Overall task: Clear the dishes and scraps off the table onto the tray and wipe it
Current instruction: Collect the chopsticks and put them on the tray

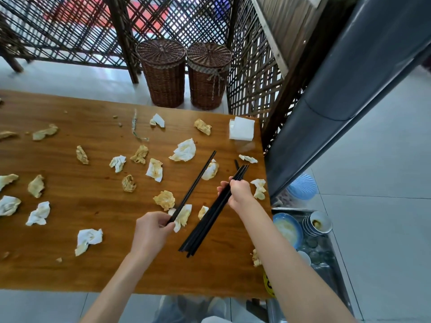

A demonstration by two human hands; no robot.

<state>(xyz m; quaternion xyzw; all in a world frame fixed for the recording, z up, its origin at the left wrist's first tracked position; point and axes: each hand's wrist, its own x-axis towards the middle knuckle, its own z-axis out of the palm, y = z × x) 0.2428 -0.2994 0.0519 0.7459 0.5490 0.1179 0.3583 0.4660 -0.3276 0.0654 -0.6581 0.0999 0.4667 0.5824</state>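
Dishes appear already cleared: a blue plate (288,228) and stacked bowls (317,223) sit on the tray (326,259) at the lower right of the frame, beside the worktop (93,264). Chopsticks are now being gathered. A bundle (211,216) is held in the right hand (238,192), fingers curled round its upper part, right of centre. A single chopstick (194,185) is pinched at its lower end by the left hand (151,229), low in the middle. Left to do, by the look of it: many crumpled napkins (89,238), stained and scattered across the whole worktop, some small scraps, then the wiping. No cloth is seen. A clean napkin stack (241,129) rests at the upper right corner. Two wicker baskets (185,73) stand beyond the far edge, and a grey pillar (349,89) crowds the tray side.
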